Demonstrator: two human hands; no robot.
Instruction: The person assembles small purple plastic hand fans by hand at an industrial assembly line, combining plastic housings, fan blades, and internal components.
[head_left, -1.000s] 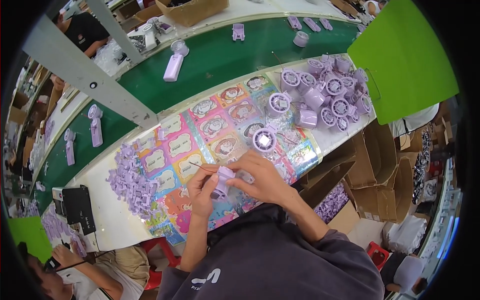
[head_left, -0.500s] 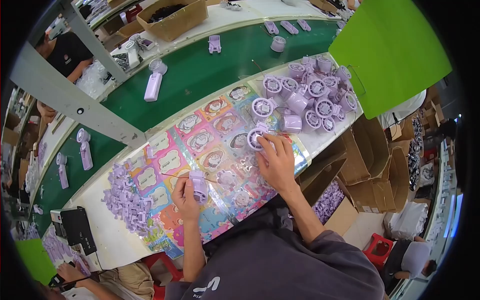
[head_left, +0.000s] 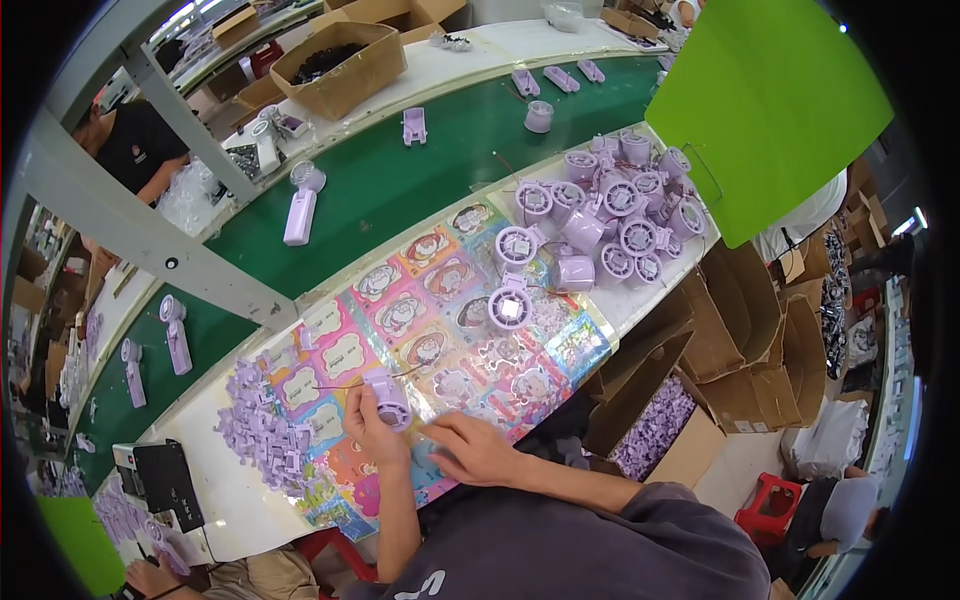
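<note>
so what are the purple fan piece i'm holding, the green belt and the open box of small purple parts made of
Purple fan piece: probably moulded plastic with a slight shine, going by its even colour and crisp ring shape.
Green belt: perhaps rubber or coated fabric; its smooth, even surface leaves that open.
Open box: most likely cardboard, matt brown with a folded-out flap.

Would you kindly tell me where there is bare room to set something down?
The green belt is nearly bare between the handheld fan and the U-shaped part; so is the white tabletop between the black box and the small-parts pile. The crowded spot is the tabletop's right end, under heaped fan housings.
</note>
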